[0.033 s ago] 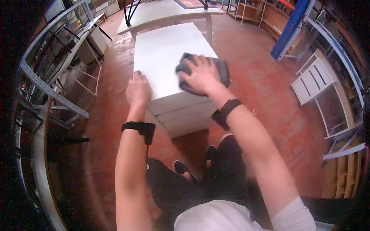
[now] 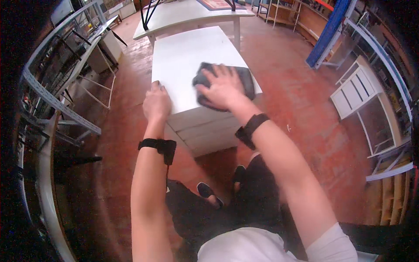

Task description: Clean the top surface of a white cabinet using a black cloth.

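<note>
A white chest of drawers stands in front of me, its flat top facing up and seams crossing its front. My left hand is closed over the left edge of the top, near the front corner. On the right front part lies a dark grey cloth, bunched and slightly blurred. My right hand presses flat on this cloth with the fingers spread; part of the cloth is hidden beneath it. Both wrists wear black straps.
Behind the chest stands a larger white table with black legs on top. Metal racks line the left. At right are a blue post and a white slatted piece of furniture. The floor is red.
My right hand and the cloth have slid a little to the left across the top. My left hand stays on the edge.
</note>
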`<state>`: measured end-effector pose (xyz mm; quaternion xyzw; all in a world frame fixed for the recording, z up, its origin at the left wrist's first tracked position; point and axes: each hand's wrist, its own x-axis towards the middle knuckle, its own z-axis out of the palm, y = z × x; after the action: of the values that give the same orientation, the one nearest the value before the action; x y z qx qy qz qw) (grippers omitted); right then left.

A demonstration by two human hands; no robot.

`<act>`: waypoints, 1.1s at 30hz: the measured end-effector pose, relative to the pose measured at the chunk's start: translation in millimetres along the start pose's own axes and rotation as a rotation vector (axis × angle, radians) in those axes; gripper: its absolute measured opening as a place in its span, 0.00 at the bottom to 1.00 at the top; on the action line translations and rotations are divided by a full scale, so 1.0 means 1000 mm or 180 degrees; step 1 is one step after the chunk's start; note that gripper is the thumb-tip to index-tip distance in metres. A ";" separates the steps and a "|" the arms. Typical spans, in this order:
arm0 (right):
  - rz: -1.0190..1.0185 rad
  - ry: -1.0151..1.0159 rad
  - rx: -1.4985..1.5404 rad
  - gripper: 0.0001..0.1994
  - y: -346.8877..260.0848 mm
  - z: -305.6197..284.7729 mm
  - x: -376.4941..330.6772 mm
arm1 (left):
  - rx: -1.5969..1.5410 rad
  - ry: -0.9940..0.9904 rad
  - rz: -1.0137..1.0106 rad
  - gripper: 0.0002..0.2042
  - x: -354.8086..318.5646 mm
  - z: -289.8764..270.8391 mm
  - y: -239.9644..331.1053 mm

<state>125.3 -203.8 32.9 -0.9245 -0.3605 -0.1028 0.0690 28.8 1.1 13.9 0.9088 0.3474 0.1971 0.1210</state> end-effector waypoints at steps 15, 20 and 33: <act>-0.0656 0.0081 0.0162 0.35 0.016 -0.001 -0.018 | -0.0427 0.0036 -0.0050 0.19 0.001 -0.013 -0.004; 0.0209 -0.0045 0.0262 0.39 0.085 -0.007 -0.002 | -0.0385 0.0098 0.0075 0.19 0.002 -0.006 -0.003; -0.0377 -0.0071 0.0258 0.37 -0.048 0.003 0.010 | -0.0260 0.0082 -0.0018 0.20 0.005 -0.002 -0.009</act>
<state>100.2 -162.1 34.6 -0.8991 -0.4192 -0.0817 0.0962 26.0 11.0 14.3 0.8995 0.3432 0.2224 0.1541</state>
